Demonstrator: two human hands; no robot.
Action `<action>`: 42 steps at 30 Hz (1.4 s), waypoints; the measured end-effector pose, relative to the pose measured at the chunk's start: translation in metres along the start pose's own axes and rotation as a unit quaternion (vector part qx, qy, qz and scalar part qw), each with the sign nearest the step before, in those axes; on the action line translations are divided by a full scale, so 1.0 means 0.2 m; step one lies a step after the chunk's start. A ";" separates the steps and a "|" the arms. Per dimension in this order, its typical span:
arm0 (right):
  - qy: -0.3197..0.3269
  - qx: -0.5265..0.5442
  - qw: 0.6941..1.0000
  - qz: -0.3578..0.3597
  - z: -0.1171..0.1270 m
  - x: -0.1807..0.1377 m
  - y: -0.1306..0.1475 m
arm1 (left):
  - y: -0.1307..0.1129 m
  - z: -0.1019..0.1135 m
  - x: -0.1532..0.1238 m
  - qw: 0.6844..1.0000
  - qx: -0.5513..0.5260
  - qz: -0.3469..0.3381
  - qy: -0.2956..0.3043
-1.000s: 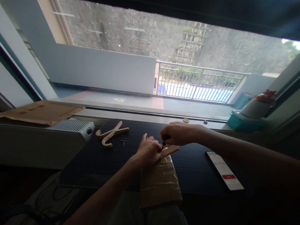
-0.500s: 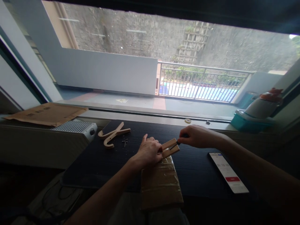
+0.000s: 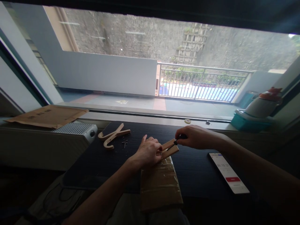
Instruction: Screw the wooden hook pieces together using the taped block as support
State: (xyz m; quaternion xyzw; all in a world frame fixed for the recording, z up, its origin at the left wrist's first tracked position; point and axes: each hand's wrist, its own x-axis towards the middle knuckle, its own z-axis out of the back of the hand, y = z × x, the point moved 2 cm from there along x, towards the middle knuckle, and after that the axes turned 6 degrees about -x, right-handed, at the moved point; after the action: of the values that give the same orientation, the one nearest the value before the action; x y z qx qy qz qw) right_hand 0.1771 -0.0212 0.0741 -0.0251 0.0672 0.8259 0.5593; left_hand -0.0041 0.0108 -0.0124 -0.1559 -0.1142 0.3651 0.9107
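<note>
My left hand [image 3: 148, 151] is closed on a pale wooden piece with two parallel arms [image 3: 172, 151], pressing it against a taped cardboard block [image 3: 161, 187]. Its fingertips are partly hidden. In my right hand [image 3: 195, 136] is a screwdriver [image 3: 181, 137] with a dark handle, gripped between thumb and fingers. The thin shaft runs down the gap between the two wooden arms, toward my left fingers; its tip is hidden there. Left of my hands, two wooden hooks [image 3: 114, 136] lie crossed on the black table [image 3: 93, 168], with several small screws [image 3: 125, 143] near them.
A phone [image 3: 228, 173] with a running timer lies right of my hands, under my forearm's side. On the sill are a tape roll [image 3: 187, 121] and a teal box [image 3: 249, 121]. A brown envelope [image 3: 47, 115] rests on a white radiator [image 3: 75, 127] at left. Window glass stands behind the table.
My right hand and the screwdriver have shifted slightly left, toward the wooden piece, whose outer end has tipped a little. My left hand keeps its hold.
</note>
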 end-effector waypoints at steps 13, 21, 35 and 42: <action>-0.087 0.065 0.994 0.013 -0.03 0.05 0.12 | 0.02 0.02 -0.16 0.993 0.072 -0.021 -0.091; -0.073 0.049 0.996 0.028 -0.04 0.09 0.17 | 0.01 -0.01 -0.15 0.997 0.036 -0.032 -0.063; -0.043 0.036 0.997 0.060 -0.03 0.14 0.19 | 0.03 -0.03 -0.16 0.997 0.019 -0.040 -0.062; -0.009 0.048 0.996 0.078 -0.01 0.18 0.19 | 0.04 -0.04 -0.16 0.997 0.008 -0.040 -0.062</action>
State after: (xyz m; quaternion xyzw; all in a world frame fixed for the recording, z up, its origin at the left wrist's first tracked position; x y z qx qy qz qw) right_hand 0.1283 -0.0030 0.0710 0.0149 0.1032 0.8628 0.4948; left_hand -0.0291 -0.0069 -0.0248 -0.1212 -0.1738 0.3380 0.9170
